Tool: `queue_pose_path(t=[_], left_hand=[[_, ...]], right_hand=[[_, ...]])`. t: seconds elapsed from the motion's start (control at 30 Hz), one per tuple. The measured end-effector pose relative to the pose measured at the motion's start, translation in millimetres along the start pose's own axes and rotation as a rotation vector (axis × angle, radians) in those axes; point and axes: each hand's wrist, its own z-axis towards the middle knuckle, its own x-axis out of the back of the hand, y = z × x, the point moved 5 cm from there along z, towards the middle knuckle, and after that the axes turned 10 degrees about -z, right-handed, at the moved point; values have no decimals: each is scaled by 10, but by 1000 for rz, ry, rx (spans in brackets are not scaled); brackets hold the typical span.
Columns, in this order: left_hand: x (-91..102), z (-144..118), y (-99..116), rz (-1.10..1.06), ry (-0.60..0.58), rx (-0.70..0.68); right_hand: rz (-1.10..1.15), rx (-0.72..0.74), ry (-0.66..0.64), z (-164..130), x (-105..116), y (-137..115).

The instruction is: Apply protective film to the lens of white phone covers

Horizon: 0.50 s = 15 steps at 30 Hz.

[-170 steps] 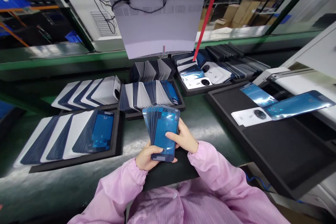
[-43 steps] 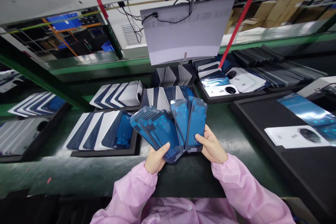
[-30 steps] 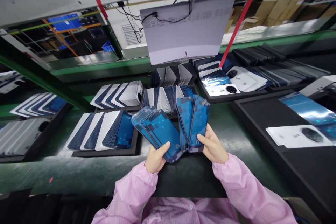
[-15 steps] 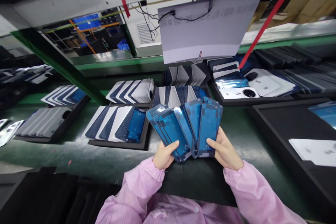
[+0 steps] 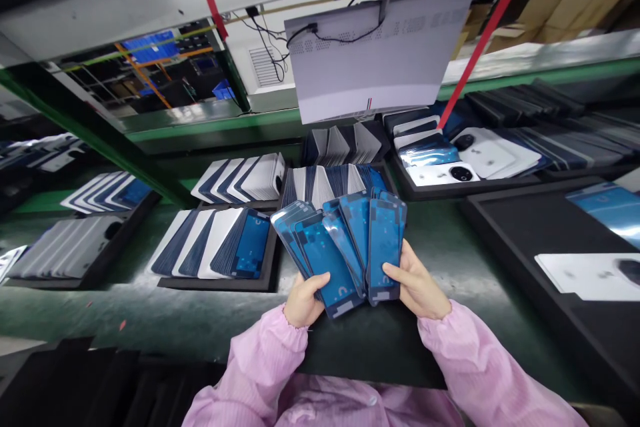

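Note:
I hold a fan of several blue film-covered phone panels [image 5: 345, 243] in front of me, above a black mat [image 5: 370, 347]. My left hand [image 5: 304, 299] grips the left part of the fan at its lower end, thumb on the front panel. My right hand [image 5: 416, 283] grips the right part, thumb pressed on the foremost panel [image 5: 384, 247]. The two parts overlap in the middle. Both arms wear pink sleeves.
Black trays with rows of leaning panels stand beyond the hands: one at left [image 5: 220, 250], one behind it [image 5: 240, 177], one at centre [image 5: 327, 183]. A tray with white camera-hole back covers [image 5: 465, 163] sits at right. A large black mat [image 5: 550, 240] lies far right. A grey monitor [image 5: 377, 53] hangs overhead.
The single stack of panels has been spread into a fan shared by both hands. In the last second the two halves have closed toward each other. The view has swung left.

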Motion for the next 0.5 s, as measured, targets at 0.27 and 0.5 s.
queue_pose_path(t=[0.27,0.5], left_hand=[[-31,6,-8,2,-19,-83],[-44,2,18,18,-21,-81]], right_hand=[[-42,11,-51,-7,-111,154],[39,34,63,-4,9,10]])
